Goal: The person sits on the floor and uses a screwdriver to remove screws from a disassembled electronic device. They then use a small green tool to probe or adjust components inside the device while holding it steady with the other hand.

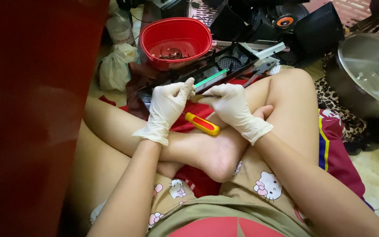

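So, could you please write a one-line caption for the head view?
Two gloved hands, left hand and right hand, work on a black plastic frame; a yellow screwdriver lies below, red bowl behind.

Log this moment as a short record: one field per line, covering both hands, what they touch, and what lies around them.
Left hand: white glove, fingers pinched at the edge of the black plastic frame
Right hand: white glove, fingertips meeting the left hand's at the same spot
Green strip: lies along the frame, just above the hands
Screwdriver: yellow and red handle, lying under the hands, not gripped
Red bowl: behind the frame, small parts inside
Pliers: right of the frame
Metal pot: far right
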